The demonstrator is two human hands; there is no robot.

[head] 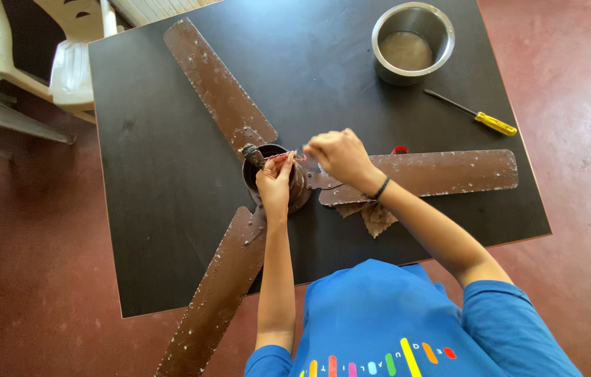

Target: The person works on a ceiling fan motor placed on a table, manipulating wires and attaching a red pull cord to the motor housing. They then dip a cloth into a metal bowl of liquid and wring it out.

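Ceiling fan (288,183) lies mid-worktop (149,174), blades spread. Reddish wires (283,156) at the hub are pinched by left hand (274,185); right hand (337,155) is closed on them too. Fan judged heavy, rigid; wires thin, fragile: best gripped near the hub, not the blades.

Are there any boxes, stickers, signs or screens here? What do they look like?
No boxes, stickers, signs or screens show.
Shirt print: on the person's blue shirt, bottom edge of the picture; a row of colourful bars under small white letters.
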